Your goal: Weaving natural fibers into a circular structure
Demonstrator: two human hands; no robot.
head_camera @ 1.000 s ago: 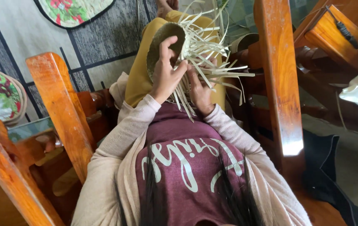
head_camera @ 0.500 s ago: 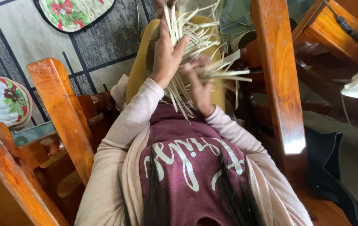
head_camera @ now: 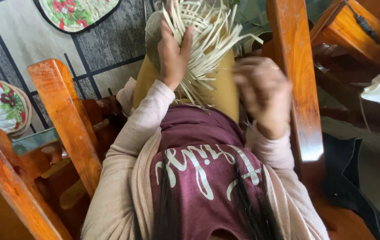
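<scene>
The left hand [head_camera: 172, 53] pressed its grip on the half-woven straw piece [head_camera: 199, 40], loose strips fanning from 12 to 5 o'clock. The blurred right hand [head_camera: 263, 91] hung apart at 4 o'clock, fingers loosely curled, holding nothing.

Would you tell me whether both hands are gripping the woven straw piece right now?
No, only the left hand rests on the woven straw piece; the right hand is off it.

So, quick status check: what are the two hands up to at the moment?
Left hand flat on the woven straw piece, holding it. Right hand off it, blurred, empty as far as visible. Wooden chair arm close beside right hand.
</scene>
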